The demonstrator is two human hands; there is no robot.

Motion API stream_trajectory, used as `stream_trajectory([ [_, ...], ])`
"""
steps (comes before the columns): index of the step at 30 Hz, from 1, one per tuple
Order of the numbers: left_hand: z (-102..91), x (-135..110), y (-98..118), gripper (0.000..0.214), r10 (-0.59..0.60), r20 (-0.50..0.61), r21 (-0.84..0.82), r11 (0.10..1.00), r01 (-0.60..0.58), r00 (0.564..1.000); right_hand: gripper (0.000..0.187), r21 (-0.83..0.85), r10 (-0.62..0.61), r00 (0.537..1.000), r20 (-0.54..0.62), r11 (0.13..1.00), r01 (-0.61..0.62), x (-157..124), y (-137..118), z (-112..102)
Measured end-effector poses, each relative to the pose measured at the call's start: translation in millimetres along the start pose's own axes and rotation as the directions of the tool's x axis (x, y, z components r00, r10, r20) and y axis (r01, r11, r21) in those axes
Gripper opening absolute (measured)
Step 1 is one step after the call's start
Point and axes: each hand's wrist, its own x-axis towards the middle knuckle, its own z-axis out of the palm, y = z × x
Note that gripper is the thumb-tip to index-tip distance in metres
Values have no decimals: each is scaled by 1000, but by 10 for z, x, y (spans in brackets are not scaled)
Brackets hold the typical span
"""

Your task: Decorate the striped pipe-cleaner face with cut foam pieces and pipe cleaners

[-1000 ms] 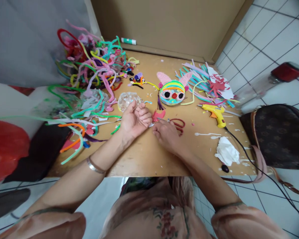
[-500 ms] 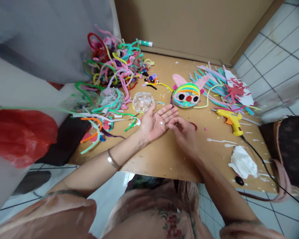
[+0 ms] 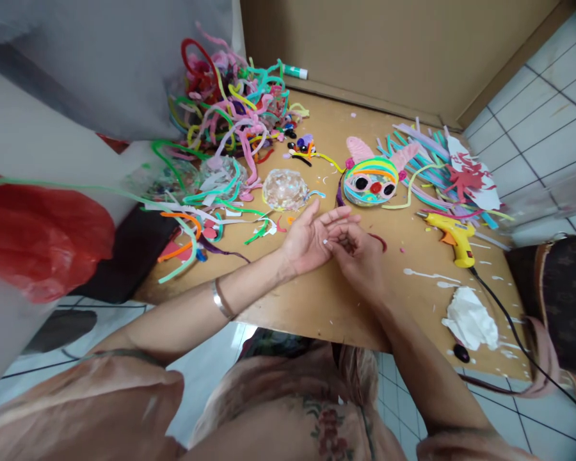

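My left hand (image 3: 312, 242) lies palm up over the table, with its fingers stretched out and open. Over that palm, my right hand (image 3: 358, 253) is closed in a pinch. A tiny white piece (image 3: 325, 241) shows at the right thumb and fingertip, close to the left palm; what it is made of I cannot make out. Just beyond the hands sits a decorated animal face (image 3: 370, 186) with pink ears, black eyes, a red nose and coloured pipe-cleaner stripes. A clear domed plastic piece (image 3: 285, 190) rests behind the left hand.
Tangled pipe cleaners (image 3: 235, 109) heap up at the back left. More pipe cleaners (image 3: 417, 160) lie at the right, near a yellow glue gun (image 3: 454, 235) with its black cord. Crumpled white tissue (image 3: 470, 318) and a dark oval bead (image 3: 461, 353) are near the front right edge.
The white piece lay in the middle of my left palm; now it is at my right fingertips. My right hand has moved slightly over the left palm. The view has shifted a little.
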Motion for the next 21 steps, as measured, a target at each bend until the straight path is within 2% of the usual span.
stream_trajectory([
  [6,-31,10,-3,58,7,24,57,998,-8,1000,10,-48,-14,1000,21,999,15,6,10,0],
  [13,-16,8,-33,55,18,8,96,995,-19,1000,10,-244,-120,992,38,962,126,-4,-24,-1],
  [18,2,-5,-16,55,23,6,71,997,-23,1000,16,-285,-223,974,38,932,225,-11,-50,-9],
  [21,4,-8,-8,56,27,11,41,999,-28,1000,16,-314,-243,969,41,918,244,-5,-59,-10],
])
